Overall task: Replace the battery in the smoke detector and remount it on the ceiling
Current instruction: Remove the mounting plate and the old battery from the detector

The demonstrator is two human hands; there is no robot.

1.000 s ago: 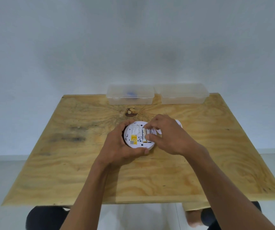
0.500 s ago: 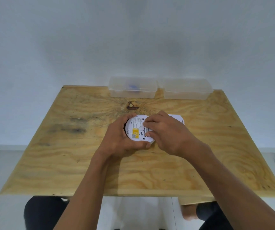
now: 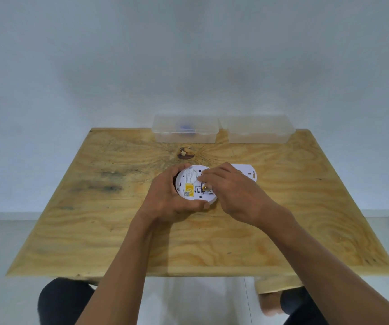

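The left hand [image 3: 165, 198] is cupping the smoke detector [image 3: 190, 184]; the right hand [image 3: 233, 191] is pinching a battery [image 3: 205, 188] in its bay. Next, seating or lifting it needs steady fingertip control.

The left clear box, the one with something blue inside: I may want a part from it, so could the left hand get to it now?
Probably not yet: the left hand is holding the smoke detector. The table before the box is bare.

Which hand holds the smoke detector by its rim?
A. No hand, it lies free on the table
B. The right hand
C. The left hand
C: the left hand wraps the rim of the smoke detector, while the right hand works with its fingertips on the detector's back.
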